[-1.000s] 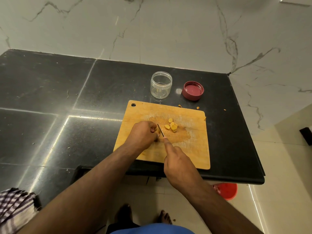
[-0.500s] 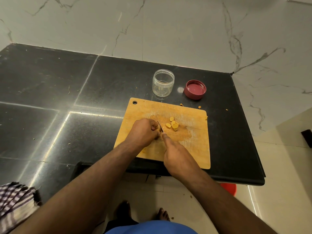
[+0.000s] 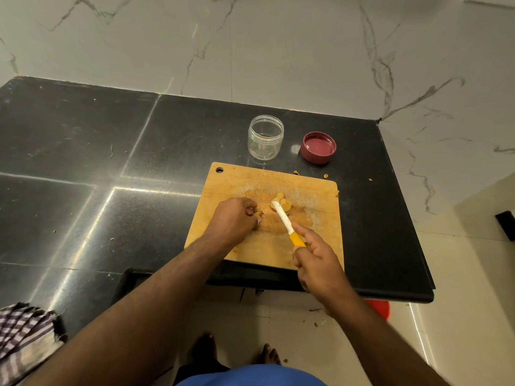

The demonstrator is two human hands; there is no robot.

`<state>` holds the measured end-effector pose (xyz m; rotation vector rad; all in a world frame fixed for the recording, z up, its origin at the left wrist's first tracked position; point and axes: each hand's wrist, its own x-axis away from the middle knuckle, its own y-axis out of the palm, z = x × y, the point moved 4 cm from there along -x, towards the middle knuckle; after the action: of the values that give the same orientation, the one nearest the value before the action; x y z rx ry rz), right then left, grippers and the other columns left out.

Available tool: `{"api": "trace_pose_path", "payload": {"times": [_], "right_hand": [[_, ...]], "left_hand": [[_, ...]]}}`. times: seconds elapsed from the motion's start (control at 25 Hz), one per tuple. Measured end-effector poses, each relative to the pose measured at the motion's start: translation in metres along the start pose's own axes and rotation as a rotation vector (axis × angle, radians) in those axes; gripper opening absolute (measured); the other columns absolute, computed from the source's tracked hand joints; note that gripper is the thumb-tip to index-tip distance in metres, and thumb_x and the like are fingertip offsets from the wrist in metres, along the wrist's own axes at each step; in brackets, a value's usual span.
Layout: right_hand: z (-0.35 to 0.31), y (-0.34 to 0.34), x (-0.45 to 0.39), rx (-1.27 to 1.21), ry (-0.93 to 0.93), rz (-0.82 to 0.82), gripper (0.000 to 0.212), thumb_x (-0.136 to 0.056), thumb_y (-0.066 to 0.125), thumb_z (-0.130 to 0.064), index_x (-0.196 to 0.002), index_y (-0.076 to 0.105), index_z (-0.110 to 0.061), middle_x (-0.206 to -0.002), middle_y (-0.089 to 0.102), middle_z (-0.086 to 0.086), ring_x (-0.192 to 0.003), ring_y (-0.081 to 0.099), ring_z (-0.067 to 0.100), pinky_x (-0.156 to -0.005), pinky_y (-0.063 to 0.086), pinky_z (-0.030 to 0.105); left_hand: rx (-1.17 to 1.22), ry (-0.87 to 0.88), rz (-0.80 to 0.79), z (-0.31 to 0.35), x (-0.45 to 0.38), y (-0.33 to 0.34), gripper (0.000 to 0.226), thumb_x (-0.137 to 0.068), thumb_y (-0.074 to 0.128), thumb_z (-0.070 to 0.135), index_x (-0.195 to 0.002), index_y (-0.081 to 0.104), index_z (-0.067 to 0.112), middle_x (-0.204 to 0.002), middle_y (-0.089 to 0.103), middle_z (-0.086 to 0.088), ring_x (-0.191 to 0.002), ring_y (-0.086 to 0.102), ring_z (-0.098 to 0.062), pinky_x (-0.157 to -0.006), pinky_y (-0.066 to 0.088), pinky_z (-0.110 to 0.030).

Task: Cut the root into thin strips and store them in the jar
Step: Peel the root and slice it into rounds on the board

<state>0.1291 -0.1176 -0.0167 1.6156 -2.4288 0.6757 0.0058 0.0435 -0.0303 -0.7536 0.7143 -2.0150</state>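
A wooden cutting board [image 3: 312,246] lies at the counter's front edge. My left hand [image 3: 235,218] rests on it with fingers curled over a small piece of root [image 3: 259,213], mostly hidden. My right hand [image 3: 315,254] grips a knife [image 3: 284,220] by its yellow handle; the pale blade lies flat and points up-left to a small pile of yellow root slices [image 3: 282,203]. An open clear jar [image 3: 265,139] stands beyond the board, looking almost empty.
A dark red lid [image 3: 318,147] lies upside down right of the jar. Small root scraps [image 3: 325,176] dot the black counter [image 3: 111,151]. A checked cloth [image 3: 25,338] hangs at the lower left. The counter ends just right of the board, with a red bucket [image 3: 379,307] below.
The knife has left the cut beside my left fingers and swung right; its blade now lies flat against the slices. My right hand has drawn back to the right. My left hand has stayed put.
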Motion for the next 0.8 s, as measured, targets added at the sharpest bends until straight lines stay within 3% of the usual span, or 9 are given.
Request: {"api": "trace_pose_path", "payload": {"times": [0.04,0.12,0.2,0.28,0.36,0.44,0.52,0.68,0.8], "right_hand": [[0.002,-0.002,-0.002,-0.129,0.079,-0.018,0.051,-0.101,0.04,-0.009,-0.141,0.047,-0.041,-0.081,0.053,0.0,-0.045,0.037,0.004,-0.041,0.032,0.023],[0.002,-0.005,-0.005,-0.084,0.092,-0.026,0.05,-0.101,0.04,-0.01,-0.139,0.049,-0.041,-0.076,0.051,0.002,-0.045,0.036,0.006,-0.041,0.03,0.025],[-0.003,-0.005,-0.004,0.098,0.013,-0.01,0.05,-0.102,0.041,-0.013,-0.143,0.045,-0.04,-0.087,0.053,-0.011,-0.048,0.047,0.006,-0.044,0.038,0.027],[-0.01,-0.004,-0.002,0.299,-0.085,0.002,0.049,-0.103,0.041,-0.017,-0.146,0.04,-0.04,-0.103,0.051,-0.02,-0.072,0.063,0.01,-0.058,0.052,0.034],[-0.012,-0.004,0.0,0.477,-0.185,0.009,0.051,-0.103,0.041,-0.02,-0.149,0.035,-0.04,-0.114,0.053,-0.015,-0.082,0.061,0.012,-0.07,0.054,0.032],[-0.012,-0.004,0.001,0.632,-0.245,0.025,0.052,-0.103,0.04,-0.023,-0.151,0.031,-0.039,-0.114,0.053,-0.011,-0.085,0.055,0.008,-0.072,0.052,0.029],[-0.01,-0.006,0.001,0.677,-0.255,0.049,0.052,-0.103,0.039,-0.025,-0.152,0.029,-0.039,-0.109,0.053,-0.01,-0.082,0.053,0.008,-0.069,0.05,0.027],[-0.007,-0.011,0.001,0.513,-0.219,0.095,0.051,-0.103,0.04,-0.021,-0.151,0.032,-0.037,-0.138,0.051,-0.007,-0.088,0.056,0.007,-0.073,0.048,0.025],[-0.011,0.002,0.005,0.485,-0.252,0.043,0.054,-0.103,0.04,-0.02,-0.154,0.029,-0.035,-0.138,0.051,-0.005,-0.095,0.056,0.01,-0.079,0.046,0.026]], "left_hand": [[0.009,0.007,0.002,0.0,0.001,0.0,0.049,-0.091,0.072,0.021,-0.138,0.059,0.017,-0.107,0.068,0.003,-0.099,0.061,-0.013,-0.087,0.05,-0.027],[0.029,0.032,0.016,0.001,0.003,0.0,0.053,-0.092,0.071,0.019,-0.142,0.056,0.025,-0.104,0.065,0.004,-0.096,0.06,-0.013,-0.085,0.052,-0.028],[0.011,0.068,0.025,0.002,0.004,0.001,0.056,-0.094,0.068,0.018,-0.144,0.052,0.034,-0.106,0.062,0.004,-0.095,0.056,-0.012,-0.083,0.049,-0.027],[-0.043,0.095,0.017,0.003,0.004,0.003,0.058,-0.096,0.065,0.019,-0.146,0.046,0.041,-0.115,0.059,0.001,-0.1,0.054,-0.015,-0.087,0.048,-0.028],[-0.093,0.098,-0.004,0.004,0.003,0.006,0.058,-0.098,0.061,0.021,-0.147,0.042,0.046,-0.124,0.057,-0.001,-0.109,0.055,-0.018,-0.094,0.049,-0.031],[-0.122,0.093,-0.019,0.006,0.002,0.006,0.058,-0.099,0.06,0.023,-0.148,0.04,0.047,-0.127,0.055,0.0,-0.111,0.054,-0.018,-0.095,0.05,-0.031],[-0.123,0.085,-0.023,0.006,0.0,0.006,0.06,-0.098,0.061,0.022,-0.15,0.039,0.043,-0.126,0.055,0.0,-0.109,0.054,-0.018,-0.093,0.049,-0.031],[-0.072,0.042,0.001,0.003,0.0,0.003,0.049,-0.094,0.068,0.022,-0.141,0.054,0.021,-0.115,0.062,0.001,-0.099,0.057,-0.014,-0.088,0.051,-0.029],[-0.049,0.032,0.019,0.002,0.0,0.003,0.04,-0.092,0.07,0.023,-0.131,0.062,0.015,-0.105,0.063,0.005,-0.095,0.058,-0.012,-0.083,0.05,-0.026]]}}
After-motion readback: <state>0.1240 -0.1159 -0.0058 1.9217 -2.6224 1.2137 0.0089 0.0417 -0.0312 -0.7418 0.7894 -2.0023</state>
